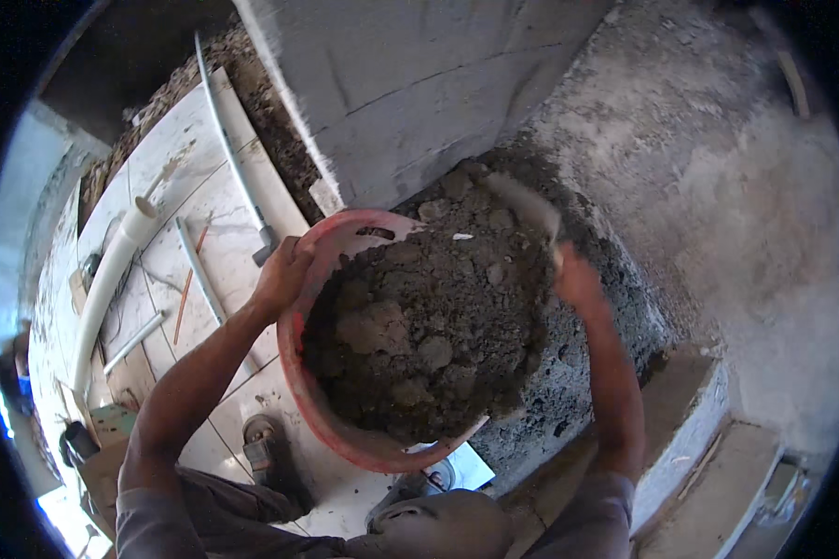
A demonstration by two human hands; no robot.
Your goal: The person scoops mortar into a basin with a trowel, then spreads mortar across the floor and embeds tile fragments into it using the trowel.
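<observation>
A red round tub (pixel 309 410) is heaped with dark, lumpy wet mortar (pixel 429 307). My left hand (pixel 286 278) is closed around the tub's upper left rim, beside a slot-shaped handle hole. On the far right side of the tub, my right hand (pixel 580 282) grips the handle of a trowel (pixel 529 203), slightly smeared by motion. Its blade reaches over the mortar near the base of the wall. Mortar covers the tub's right rim and meets the grey material spread beyond it, so that edge is hidden.
A grey plastered wall (pixel 419 74) stands just ahead. White pipes (pixel 112 270) and thin rods lie on the pale tiled floor (pixel 252 410) at left. A rough concrete surface (pixel 708 186) spreads right, with a stepped ledge (pixel 685 410) below it. My sandalled foot (pixel 266 452) is near the tub.
</observation>
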